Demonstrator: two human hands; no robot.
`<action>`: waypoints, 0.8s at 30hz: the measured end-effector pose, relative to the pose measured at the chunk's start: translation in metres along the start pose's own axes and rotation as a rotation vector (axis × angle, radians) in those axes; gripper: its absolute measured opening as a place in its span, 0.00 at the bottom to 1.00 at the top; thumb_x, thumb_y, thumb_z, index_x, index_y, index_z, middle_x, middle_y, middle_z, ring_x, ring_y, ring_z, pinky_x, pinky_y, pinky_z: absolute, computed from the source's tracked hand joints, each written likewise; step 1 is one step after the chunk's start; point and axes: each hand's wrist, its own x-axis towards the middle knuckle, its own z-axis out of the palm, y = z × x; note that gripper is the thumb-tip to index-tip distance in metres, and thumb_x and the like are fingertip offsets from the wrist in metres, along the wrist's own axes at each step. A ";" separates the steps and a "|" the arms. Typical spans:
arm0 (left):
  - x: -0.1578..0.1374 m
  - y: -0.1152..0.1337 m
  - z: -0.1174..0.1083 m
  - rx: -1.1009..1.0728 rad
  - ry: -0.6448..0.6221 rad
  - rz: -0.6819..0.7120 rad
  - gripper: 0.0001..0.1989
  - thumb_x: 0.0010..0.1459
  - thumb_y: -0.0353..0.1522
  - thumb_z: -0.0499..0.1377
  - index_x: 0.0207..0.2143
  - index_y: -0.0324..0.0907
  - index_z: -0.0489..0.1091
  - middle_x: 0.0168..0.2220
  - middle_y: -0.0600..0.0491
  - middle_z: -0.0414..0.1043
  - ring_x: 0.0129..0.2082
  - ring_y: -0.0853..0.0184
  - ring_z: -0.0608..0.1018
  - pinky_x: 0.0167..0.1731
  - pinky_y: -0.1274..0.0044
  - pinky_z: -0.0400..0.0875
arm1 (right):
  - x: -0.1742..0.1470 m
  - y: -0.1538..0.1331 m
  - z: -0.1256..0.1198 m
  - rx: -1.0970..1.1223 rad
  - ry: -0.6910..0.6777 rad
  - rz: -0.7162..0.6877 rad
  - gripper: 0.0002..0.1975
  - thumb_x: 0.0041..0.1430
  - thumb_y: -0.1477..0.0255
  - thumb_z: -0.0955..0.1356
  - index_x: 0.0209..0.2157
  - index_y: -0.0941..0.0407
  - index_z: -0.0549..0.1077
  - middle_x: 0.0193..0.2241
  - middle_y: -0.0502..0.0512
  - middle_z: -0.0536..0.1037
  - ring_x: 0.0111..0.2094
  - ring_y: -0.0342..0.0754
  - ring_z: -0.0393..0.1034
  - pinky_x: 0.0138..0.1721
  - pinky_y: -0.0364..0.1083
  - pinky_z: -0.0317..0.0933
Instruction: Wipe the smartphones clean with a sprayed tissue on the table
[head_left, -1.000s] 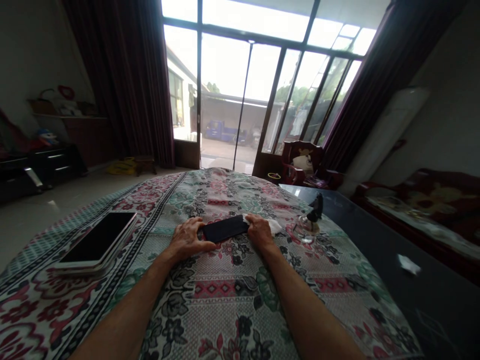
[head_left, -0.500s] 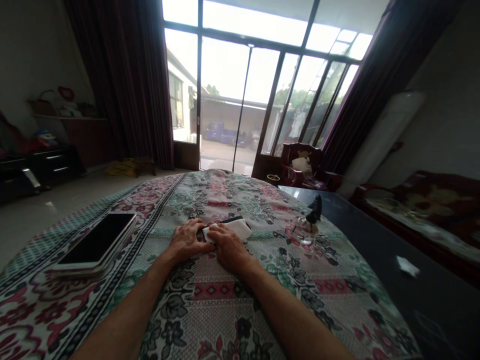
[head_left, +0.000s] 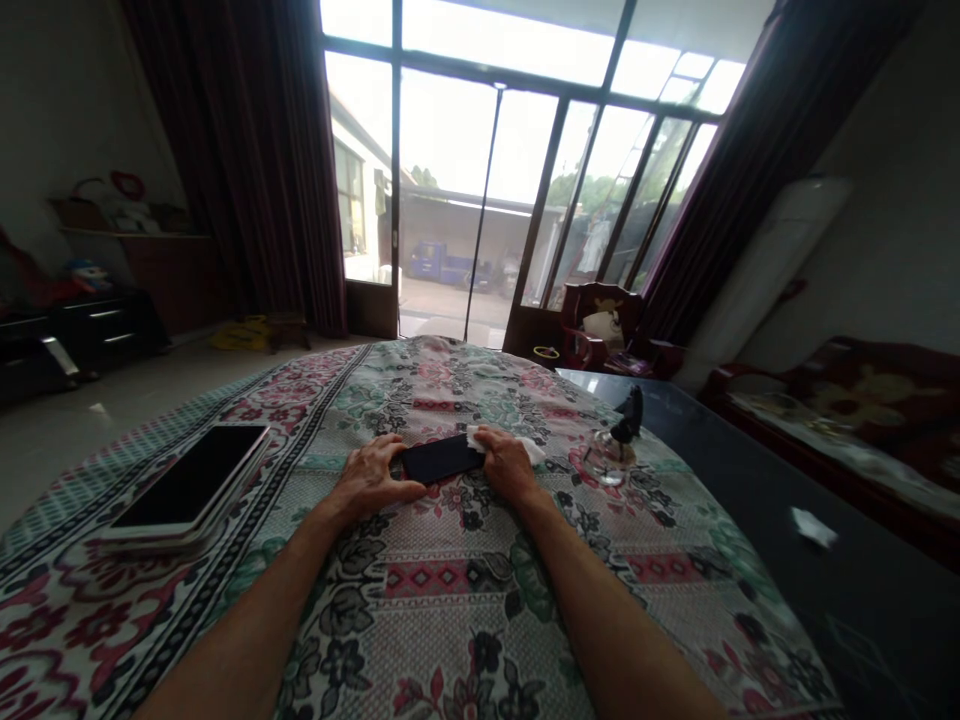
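Note:
A black smartphone (head_left: 442, 459) lies flat on the patterned tablecloth, its dark screen facing up. My left hand (head_left: 373, 474) grips the phone's left end between thumb and fingers. At the phone's right end, my right hand (head_left: 508, 465) is closed on a white cloth (head_left: 533, 450) and presses it against the screen. Part of the cloth is hidden under the fingers. To the right stands a clear spray bottle (head_left: 611, 457) with a black trigger head.
On the left of the tablecloth (head_left: 442, 630) a white-framed tablet (head_left: 195, 480) lies on a stack of similar flat devices. A dark table (head_left: 720, 470) adjoins on the right, with a crumpled white scrap (head_left: 813, 527) on it. Beyond are a wooden chair (head_left: 600, 320) and glass doors.
My right hand has slid right along the phone with the white cloth, uncovering most of the black screen. My left hand keeps its place at the left end.

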 end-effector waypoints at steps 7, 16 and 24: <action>0.006 -0.028 -0.002 -0.115 -0.071 -0.014 0.41 0.45 0.43 0.62 0.61 0.38 0.63 0.68 0.42 0.53 0.67 0.50 0.56 0.65 0.65 0.53 | -0.001 -0.001 0.000 0.127 0.047 0.002 0.19 0.52 0.83 0.63 0.37 0.53 0.81 0.41 0.52 0.83 0.45 0.49 0.76 0.51 0.47 0.65; 0.006 -0.018 -0.004 0.046 -0.108 -0.081 0.42 0.49 0.40 0.60 0.65 0.35 0.56 0.69 0.41 0.50 0.69 0.52 0.53 0.66 0.67 0.51 | 0.008 0.026 -0.004 0.266 0.355 0.316 0.18 0.51 0.78 0.62 0.38 0.52 0.81 0.39 0.52 0.83 0.44 0.52 0.77 0.49 0.47 0.67; 0.020 0.018 -0.004 0.125 -0.083 0.073 0.42 0.48 0.51 0.60 0.61 0.38 0.61 0.67 0.39 0.53 0.66 0.44 0.56 0.62 0.58 0.53 | 0.007 0.024 0.004 0.276 0.282 0.212 0.15 0.52 0.78 0.64 0.35 0.51 0.81 0.39 0.51 0.83 0.44 0.50 0.76 0.52 0.48 0.66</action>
